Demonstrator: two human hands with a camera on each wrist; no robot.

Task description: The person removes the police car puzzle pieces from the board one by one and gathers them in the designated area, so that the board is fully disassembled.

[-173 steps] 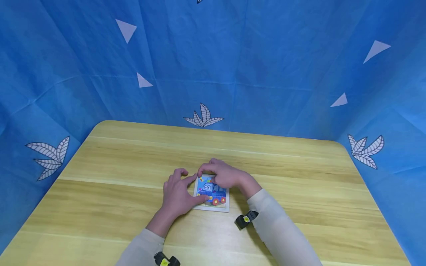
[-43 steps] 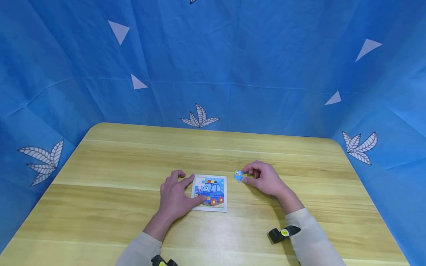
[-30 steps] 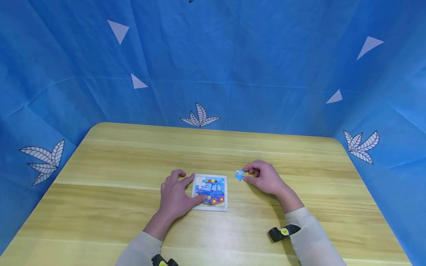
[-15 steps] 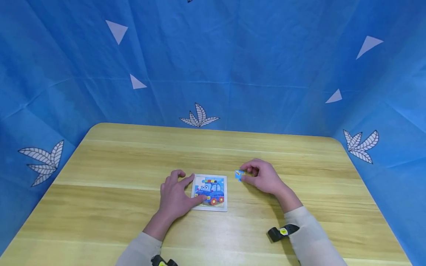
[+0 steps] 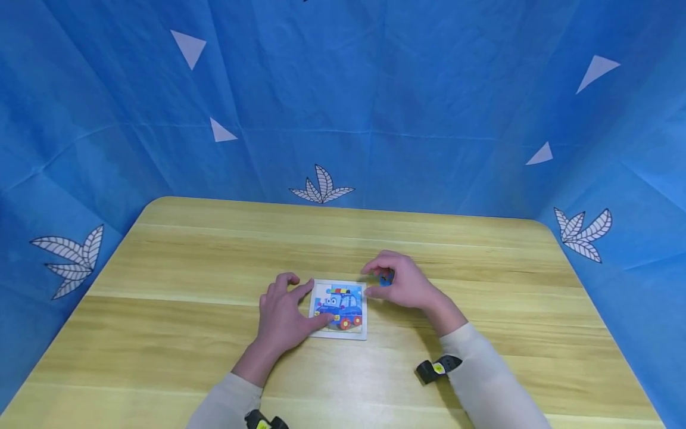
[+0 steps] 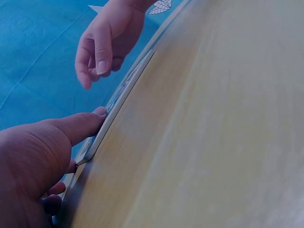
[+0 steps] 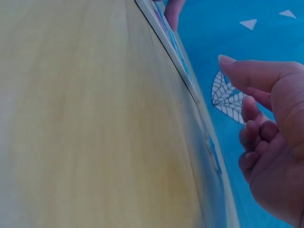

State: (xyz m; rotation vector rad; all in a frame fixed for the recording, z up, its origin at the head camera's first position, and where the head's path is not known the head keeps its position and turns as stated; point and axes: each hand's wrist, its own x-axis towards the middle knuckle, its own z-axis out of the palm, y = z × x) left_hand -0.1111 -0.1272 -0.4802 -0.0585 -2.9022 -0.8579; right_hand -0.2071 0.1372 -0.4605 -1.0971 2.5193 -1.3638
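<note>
On the yellowish wooden counter (image 5: 161,345), the left hand (image 5: 281,314), grip spread, touches a square white-framed cartoon-car puzzle (image 5: 347,306); just right, the right hand (image 5: 403,282), grip released, hovers over a small flat blue jigsaw piece (image 5: 386,279).

hands (image 7: 282,152) apart | framed puzzle (image 7: 172,42) and loose piece (image 7: 212,151) on table (image 7: 95,118)

Before you, a white-framed blue-car puzzle (image 5: 351,302) lies flat, a pale gap (image 5: 321,291) at upper left; a loose blue piece (image 7: 213,150) rests right of it.
</note>
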